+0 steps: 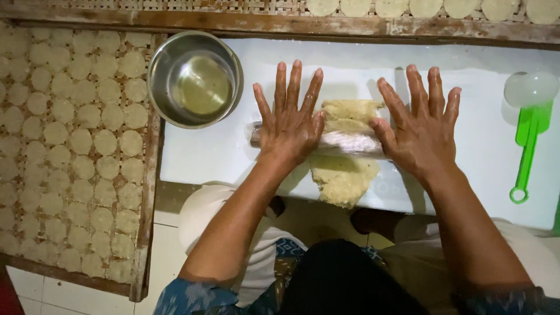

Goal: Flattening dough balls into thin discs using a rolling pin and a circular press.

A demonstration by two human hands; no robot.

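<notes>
Two flat, spread palms: our left hand (289,125) and right hand (419,129) press the ends of a rolling pin (347,141) lying across yellowish dough (344,175) between them on the white worktop (204,157). A steel bowl (195,79) sits just left; a tray (146,192) of dough discs (76,134) rests on tiled floor.

No packages, labels, signs or screens show anywhere here.

Pale yellow dough (343,175), green scoop handle (527,151)
</notes>
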